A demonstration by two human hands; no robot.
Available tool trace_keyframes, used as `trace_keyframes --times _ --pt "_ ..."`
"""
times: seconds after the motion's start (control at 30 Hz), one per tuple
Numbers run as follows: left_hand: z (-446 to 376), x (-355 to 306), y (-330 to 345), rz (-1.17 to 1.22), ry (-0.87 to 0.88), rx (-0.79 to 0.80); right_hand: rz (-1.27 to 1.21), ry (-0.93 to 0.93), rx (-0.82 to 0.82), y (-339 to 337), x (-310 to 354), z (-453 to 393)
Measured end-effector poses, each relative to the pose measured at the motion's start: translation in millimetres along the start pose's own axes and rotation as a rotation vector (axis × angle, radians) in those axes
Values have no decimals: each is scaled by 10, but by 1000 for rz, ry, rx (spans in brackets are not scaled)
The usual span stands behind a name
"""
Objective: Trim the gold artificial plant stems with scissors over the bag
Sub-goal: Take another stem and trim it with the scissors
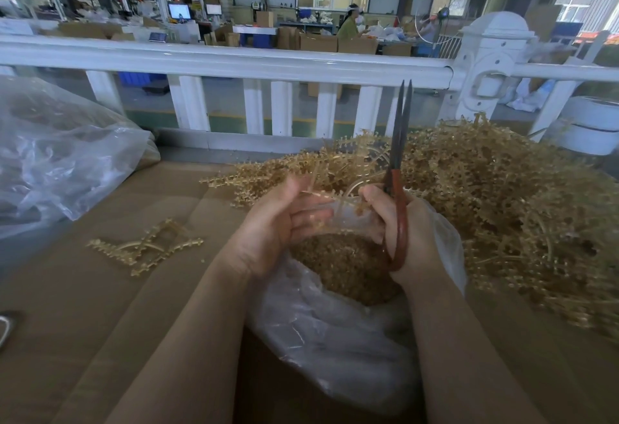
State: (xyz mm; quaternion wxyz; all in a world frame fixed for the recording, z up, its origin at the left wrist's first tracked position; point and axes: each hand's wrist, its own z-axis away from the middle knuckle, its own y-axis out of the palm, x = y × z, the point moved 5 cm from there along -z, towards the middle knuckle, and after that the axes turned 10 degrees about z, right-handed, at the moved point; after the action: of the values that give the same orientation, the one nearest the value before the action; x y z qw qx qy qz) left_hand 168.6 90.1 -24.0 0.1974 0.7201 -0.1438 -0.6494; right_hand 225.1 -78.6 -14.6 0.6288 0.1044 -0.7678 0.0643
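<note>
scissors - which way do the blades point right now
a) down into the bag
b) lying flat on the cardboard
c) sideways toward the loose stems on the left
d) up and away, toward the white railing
d: the right hand grips the scissors by the red handles, with the blades standing upright above the bag, tips against the railing.

Both forearms are bare to the frame's lower edge, and the hands wear no gloves or rings.

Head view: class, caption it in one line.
Right hand grips scissors; left hand holds gold stem over bag.
</note>
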Motion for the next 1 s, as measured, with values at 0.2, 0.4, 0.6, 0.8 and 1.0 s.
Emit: trace_keyframes --times 0.2,0.4,0.6,0.8,1.0 --pt "-8 68 21 -252 -57 107 -72 -53 9 14 6 -1" --pt "25 49 81 -298 -59 204 -50 -31 -15 28 -19 -28" --pt "-8 53 122 -252 52 113 2 -110 39 75 52 26" --pt "-24 35 110 -140 99 78 132 -100 41 92 -3 -8" --pt "-48 46 89 -60 88 63 197 -128 63 134 -62 -56"
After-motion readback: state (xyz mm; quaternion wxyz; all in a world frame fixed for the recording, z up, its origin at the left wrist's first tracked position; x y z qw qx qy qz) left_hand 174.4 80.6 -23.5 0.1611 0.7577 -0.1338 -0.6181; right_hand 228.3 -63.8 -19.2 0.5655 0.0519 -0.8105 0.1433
